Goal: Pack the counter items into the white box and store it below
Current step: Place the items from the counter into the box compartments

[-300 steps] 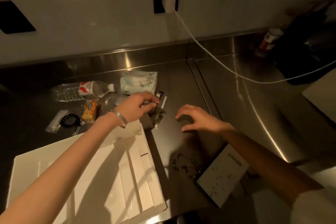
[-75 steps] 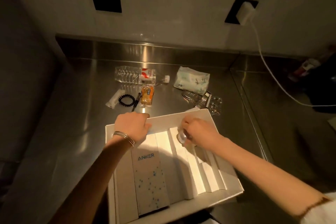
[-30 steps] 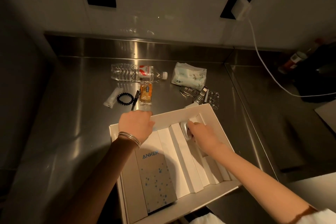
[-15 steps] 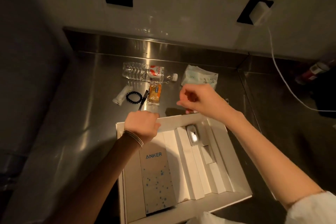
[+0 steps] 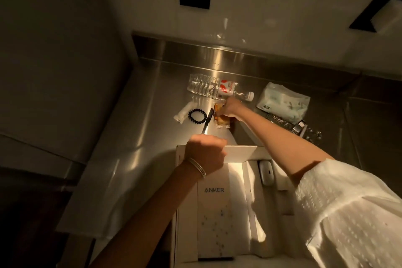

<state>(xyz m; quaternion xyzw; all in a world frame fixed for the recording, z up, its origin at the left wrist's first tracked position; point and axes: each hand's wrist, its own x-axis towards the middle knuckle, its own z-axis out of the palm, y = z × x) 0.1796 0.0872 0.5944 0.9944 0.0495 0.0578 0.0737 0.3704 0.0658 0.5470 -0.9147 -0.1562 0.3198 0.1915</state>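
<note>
Reaching to the desk's [image 5: 152,159] far edge, the right hand [image 5: 231,107] pinches the snack [image 5: 220,121]; left hand [image 5: 205,152] fisted on the box [image 5: 180,213] rim. Next: lift it into the box.

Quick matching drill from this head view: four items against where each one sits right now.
Items:
1. grey Anker carton
2. silver oval mouse
3. clear plastic water bottle
4. black coiled hair tie

Places:
A. counter, lying near the backsplash
B. white box, right compartment
C. counter, beside a black pen
D. white box, left side

Pairs: 1-D, 2-B, 3-A, 4-C
</note>
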